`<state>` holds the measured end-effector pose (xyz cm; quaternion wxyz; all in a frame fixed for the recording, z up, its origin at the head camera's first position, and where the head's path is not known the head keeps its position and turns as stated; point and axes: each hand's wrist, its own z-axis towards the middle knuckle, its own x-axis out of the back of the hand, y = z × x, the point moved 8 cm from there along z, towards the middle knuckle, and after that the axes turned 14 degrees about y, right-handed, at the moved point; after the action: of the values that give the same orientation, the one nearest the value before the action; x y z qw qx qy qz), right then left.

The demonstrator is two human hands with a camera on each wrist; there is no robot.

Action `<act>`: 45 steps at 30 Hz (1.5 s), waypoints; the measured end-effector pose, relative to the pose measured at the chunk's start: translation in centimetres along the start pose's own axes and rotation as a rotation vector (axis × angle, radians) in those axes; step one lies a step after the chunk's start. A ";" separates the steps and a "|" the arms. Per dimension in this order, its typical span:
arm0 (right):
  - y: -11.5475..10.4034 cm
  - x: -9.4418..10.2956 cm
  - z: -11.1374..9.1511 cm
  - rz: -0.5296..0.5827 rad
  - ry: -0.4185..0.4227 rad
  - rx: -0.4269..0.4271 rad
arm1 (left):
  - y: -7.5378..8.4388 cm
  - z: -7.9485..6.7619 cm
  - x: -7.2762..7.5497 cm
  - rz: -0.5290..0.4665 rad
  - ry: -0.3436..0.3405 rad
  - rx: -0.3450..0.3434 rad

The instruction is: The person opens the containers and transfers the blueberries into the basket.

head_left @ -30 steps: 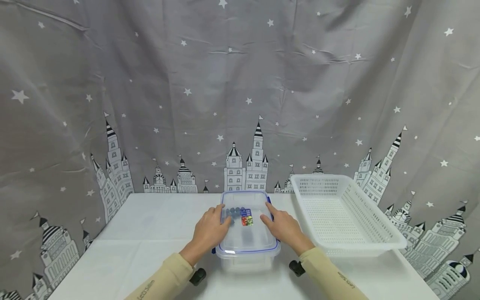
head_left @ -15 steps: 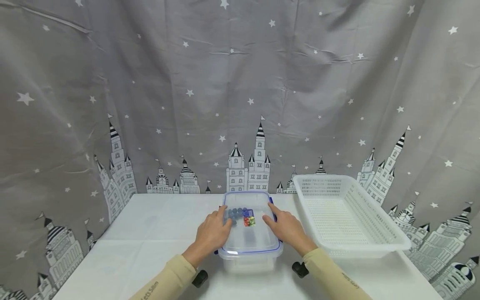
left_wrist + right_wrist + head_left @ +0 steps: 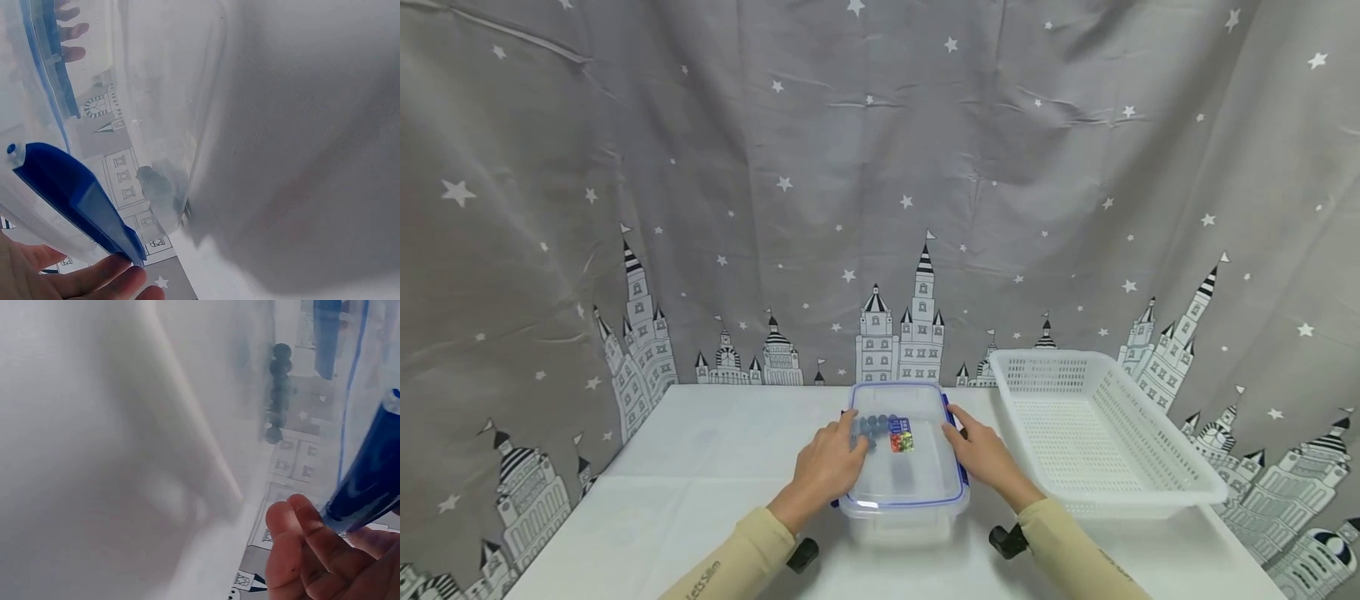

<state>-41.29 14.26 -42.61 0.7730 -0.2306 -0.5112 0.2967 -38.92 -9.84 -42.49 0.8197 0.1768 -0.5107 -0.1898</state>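
Note:
A clear plastic food container (image 3: 904, 530) stands on the white table, its lid (image 3: 925, 479) edged in blue and bearing a small picture label (image 3: 900, 435). Round blue-grey balls (image 3: 880, 423) show through the plastic. My left hand (image 3: 826, 458) is at the left side, thumb on the lid, fingertips at the lower end of a blue latch (image 3: 81, 197) that stands out from the wall. On the right, my right hand (image 3: 987, 457) has its thumb and index finger at the lid's edge; its other fingers curl by the end of the right latch (image 3: 365, 472).
A white perforated plastic basket (image 3: 1082, 442) stands right of the container, close behind my right arm. Behind the table hangs a grey curtain (image 3: 880, 183) with stars and castles. Black wrist-camera parts (image 3: 1007, 542) hang below my sleeves.
My right thumb and index finger have moved right, off the lid's top to its right edge by the latch. My left hand stays at the left side. The head view has shifted slightly.

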 end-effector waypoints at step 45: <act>1.6 -0.1 -0.9 0.088 0.072 0.004 | 0.0 -0.2 0.0 -0.017 0.005 0.029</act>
<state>-40.83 15.30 -44.12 0.7775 -0.2621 -0.4716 0.3230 -38.78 -9.79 -42.54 0.8167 0.1933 -0.5099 -0.1889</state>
